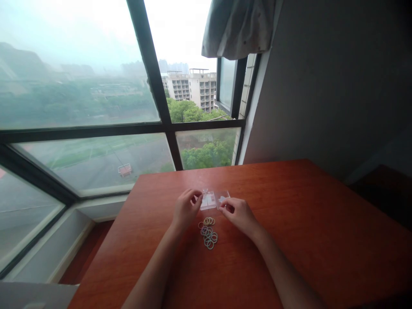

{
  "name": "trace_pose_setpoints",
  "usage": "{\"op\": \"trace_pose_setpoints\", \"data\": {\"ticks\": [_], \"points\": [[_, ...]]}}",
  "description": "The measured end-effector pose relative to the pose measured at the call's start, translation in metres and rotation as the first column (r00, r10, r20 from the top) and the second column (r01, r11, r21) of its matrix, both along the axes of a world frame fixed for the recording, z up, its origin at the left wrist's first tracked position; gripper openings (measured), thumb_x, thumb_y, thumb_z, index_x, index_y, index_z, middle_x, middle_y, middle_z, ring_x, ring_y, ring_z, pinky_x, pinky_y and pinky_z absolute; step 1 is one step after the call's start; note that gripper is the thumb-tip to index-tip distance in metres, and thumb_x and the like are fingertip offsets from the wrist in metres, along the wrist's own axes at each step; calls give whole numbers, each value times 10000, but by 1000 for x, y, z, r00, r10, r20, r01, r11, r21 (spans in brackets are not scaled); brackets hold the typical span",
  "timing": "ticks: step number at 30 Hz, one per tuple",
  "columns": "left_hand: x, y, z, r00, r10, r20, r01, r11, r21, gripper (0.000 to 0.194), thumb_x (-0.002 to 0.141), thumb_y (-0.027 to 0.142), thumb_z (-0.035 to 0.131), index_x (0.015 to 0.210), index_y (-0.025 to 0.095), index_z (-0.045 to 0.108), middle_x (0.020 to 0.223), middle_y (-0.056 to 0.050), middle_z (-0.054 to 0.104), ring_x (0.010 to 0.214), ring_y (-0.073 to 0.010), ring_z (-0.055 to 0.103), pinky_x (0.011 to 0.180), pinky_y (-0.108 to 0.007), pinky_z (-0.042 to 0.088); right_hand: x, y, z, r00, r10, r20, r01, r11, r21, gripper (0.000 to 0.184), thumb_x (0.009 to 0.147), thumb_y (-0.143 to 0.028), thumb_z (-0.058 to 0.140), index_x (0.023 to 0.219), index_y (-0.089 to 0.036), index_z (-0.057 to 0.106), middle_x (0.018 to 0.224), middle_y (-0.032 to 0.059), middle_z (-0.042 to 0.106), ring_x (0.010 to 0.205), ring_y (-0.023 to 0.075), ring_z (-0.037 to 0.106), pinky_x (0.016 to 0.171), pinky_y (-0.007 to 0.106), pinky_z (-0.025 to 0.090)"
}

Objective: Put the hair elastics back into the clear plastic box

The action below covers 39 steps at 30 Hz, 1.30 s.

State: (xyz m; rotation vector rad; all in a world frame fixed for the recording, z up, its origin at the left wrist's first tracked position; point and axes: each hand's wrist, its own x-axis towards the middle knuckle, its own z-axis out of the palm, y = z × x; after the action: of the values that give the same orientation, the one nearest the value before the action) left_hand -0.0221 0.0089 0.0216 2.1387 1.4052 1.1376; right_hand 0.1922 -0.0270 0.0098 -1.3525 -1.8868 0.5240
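Observation:
A small clear plastic box (208, 201) lies opened out on the table, its clear lid (223, 195) folded to the right. My left hand (187, 207) has its fingers curled, with thumb and fingertips pinched at the box's left edge. On the other side, my right hand (237, 211) pinches the lower right edge of the lid. Just in front of the box, between my forearms, several small hair ties (209, 233) lie in a loose, overlapping group. Those nearest the box look pale yellow; the others are greyish to green.
The reddish-brown wooden table (309, 231) ends at the window (206, 148) ahead. A dark wall (309, 94) stands to the right. A short curtain (240, 30) hangs over an outward-opened pane (227, 83). White sill (67, 240) runs along the left.

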Motion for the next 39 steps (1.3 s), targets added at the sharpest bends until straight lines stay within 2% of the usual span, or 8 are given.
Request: {"op": "trace_pose_setpoints", "data": {"ticks": [2, 4, 10, 15, 19, 23, 31, 39], "points": [[-11, 6, -3, 993, 117, 18, -117, 993, 15, 126, 856, 273, 567, 826, 180, 646, 766, -15, 618, 644, -118, 558, 588, -222, 426, -1, -1, 0, 1000, 8, 7, -8, 1000, -7, 80, 811, -243, 647, 744, -200, 659, 633, -18, 620, 579, 122, 536, 575, 226, 361], [-16, 11, -6, 987, 159, 21, -159, 987, 13, 143, 855, 295, 570, 810, 182, 646, 766, -13, 618, 637, -119, 558, 587, -226, 426, -1, -1, 0, 1000, 20, 9, -20, 1000, -17, 77, 811, -234, 641, 744, -200, 659, 638, -16, 626, 580, 122, 539, 573, 224, 361], [-9, 14, -17, 994, 107, 14, -106, 994, -34, 141, 847, 286, 566, 799, 181, 648, 764, -11, 623, 622, -119, 561, 597, -235, 436, -2, -3, 0, 999, 54, 7, -54, 998, -46, 65, 806, -215, 638, 748, -198, 663, 655, -13, 635, 596, 122, 544, 583, 217, 368], [-8, 16, -21, 994, 111, 10, -110, 992, -61, 138, 836, 293, 578, 840, 179, 656, 797, -17, 634, 622, -119, 566, 605, -239, 449, -2, -3, -2, 997, 72, 2, -72, 995, -68, 43, 787, -191, 651, 750, -195, 672, 649, -17, 625, 592, 117, 536, 577, 210, 367], [-10, 15, -18, 994, 109, 22, -107, 991, -80, 150, 846, 295, 564, 854, 176, 656, 811, -24, 642, 639, -121, 573, 616, -239, 459, -3, -4, -1, 995, 97, -5, -97, 990, -98, 31, 778, -188, 663, 758, -194, 686, 654, -20, 633, 590, 111, 540, 573, 207, 369], [-9, 11, -12, 995, 90, 37, -87, 993, -80, 150, 848, 290, 561, 858, 174, 655, 818, -28, 643, 637, -119, 574, 601, -232, 459, -3, -8, 4, 985, 175, -3, -173, 971, -164, 44, 778, -200, 663, 767, -193, 706, 639, -23, 631, 585, 107, 547, 557, 200, 371], [-8, 9, -9, 996, 57, 64, -53, 997, -56, 150, 848, 291, 567, 859, 173, 659, 810, -28, 644, 631, -118, 579, 579, -225, 458, -7, -17, 7, 920, 391, -13, -379, 883, -276, 73, 704, -226, 730, 773, -201, 735, 624, -43, 630, 555, 94, 539, 508, 173, 356], [-5, 7, -7, 998, 27, 51, -22, 996, -84, 144, 852, 260, 552, 855, 171, 665, 800, -24, 632, 643, -119, 573, 602, -235, 455, -6, -18, 8, 896, 442, 48, -410, 863, -295, 116, 682, -228, 756, 796, -220, 738, 632, -61, 625, 558, 85, 524, 510, 172, 331]]}}
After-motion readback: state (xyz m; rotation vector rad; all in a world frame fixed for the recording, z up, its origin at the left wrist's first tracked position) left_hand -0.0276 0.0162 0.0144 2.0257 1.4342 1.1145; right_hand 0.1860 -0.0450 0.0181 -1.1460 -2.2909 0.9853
